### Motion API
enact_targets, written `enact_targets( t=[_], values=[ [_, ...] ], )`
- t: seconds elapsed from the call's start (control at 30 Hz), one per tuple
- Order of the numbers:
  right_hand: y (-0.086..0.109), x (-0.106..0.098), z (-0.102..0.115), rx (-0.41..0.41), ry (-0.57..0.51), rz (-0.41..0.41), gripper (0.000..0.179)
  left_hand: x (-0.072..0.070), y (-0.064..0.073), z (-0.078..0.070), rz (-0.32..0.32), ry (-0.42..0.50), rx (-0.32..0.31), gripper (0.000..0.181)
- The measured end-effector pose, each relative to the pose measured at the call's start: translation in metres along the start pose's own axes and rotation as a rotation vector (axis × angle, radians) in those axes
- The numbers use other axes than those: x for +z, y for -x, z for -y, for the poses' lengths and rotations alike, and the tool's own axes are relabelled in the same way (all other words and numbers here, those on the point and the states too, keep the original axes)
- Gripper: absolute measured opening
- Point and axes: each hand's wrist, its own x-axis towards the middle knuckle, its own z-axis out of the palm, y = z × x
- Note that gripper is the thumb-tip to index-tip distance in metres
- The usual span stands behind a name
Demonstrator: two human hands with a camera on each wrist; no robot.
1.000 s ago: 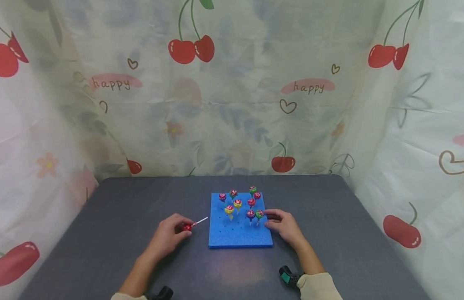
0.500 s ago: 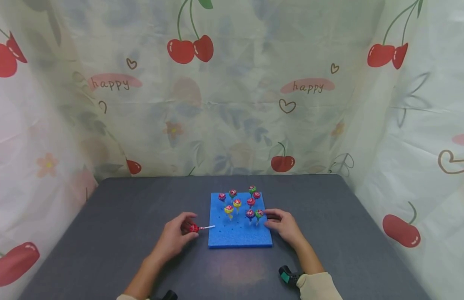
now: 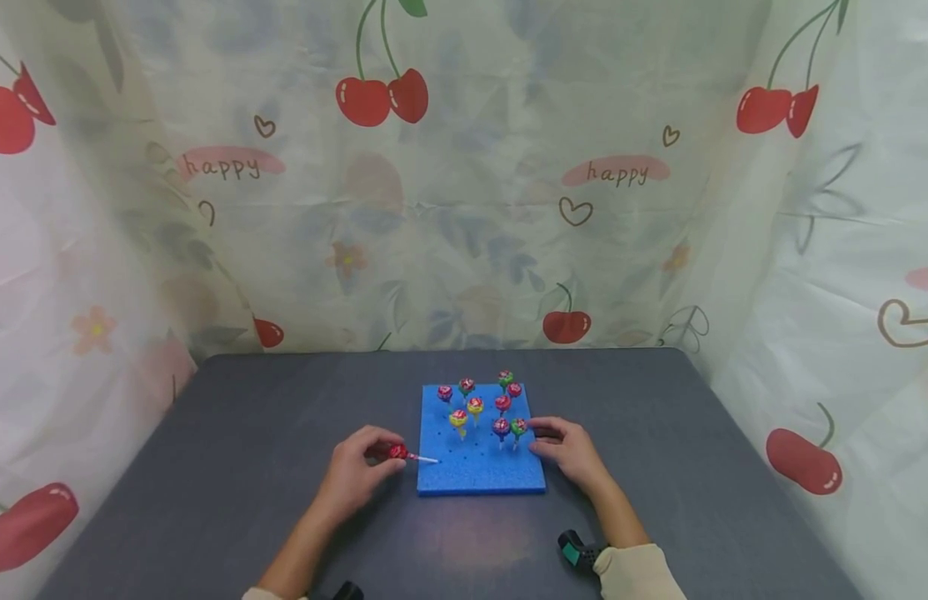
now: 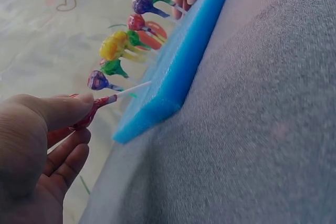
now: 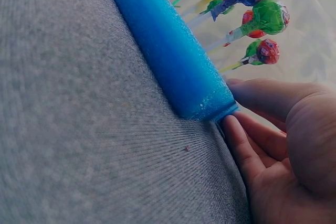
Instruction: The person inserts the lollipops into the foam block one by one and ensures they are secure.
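Observation:
My left hand [image 3: 356,468] pinches a red-wrapped lollipop [image 3: 399,452] by its candy end, between thumb and fingers. Its white stick [image 4: 134,88] points right, with the tip over the left part of a blue foam board [image 3: 479,479]; whether the tip touches the foam I cannot tell. On the far right, my right hand [image 3: 572,454] rests its fingertips against the board's right edge, fingers extended. Upright in the board stand several lollipops, among them a yellow one [image 3: 458,419], a purple one [image 3: 501,427] and a green one [image 5: 270,17] close to the right fingers.
The board lies flat on a dark grey table [image 3: 284,400] and has several small holes in its front half. A curtain [image 3: 464,250] printed with cherries surrounds the table's back and sides. Black wrist devices [image 3: 579,550] sit at both forearms.
My left hand has moved right toward the board with the red lollipop, and the stick has turned from pointing up-right to slightly downward, now over the board. My right hand stays put.

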Motion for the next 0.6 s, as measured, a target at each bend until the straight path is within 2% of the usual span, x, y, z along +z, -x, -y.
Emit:
enact_targets(
  t=[0.17,0.43,0.6],
  values=[
    [0.000,-0.001,0.000,-0.003,0.006,0.001,0.033,0.002,-0.003,-0.006,-0.010,0.007,0.066,0.027],
    [0.001,-0.001,0.001,0.003,0.000,0.003,0.033,0.006,-0.009,-0.012,-0.017,-0.113,0.165,0.023],
    [0.001,-0.001,0.001,-0.001,-0.008,0.006,0.033,0.009,-0.013,-0.017,-0.009,-0.137,0.211,0.024]
  ],
)
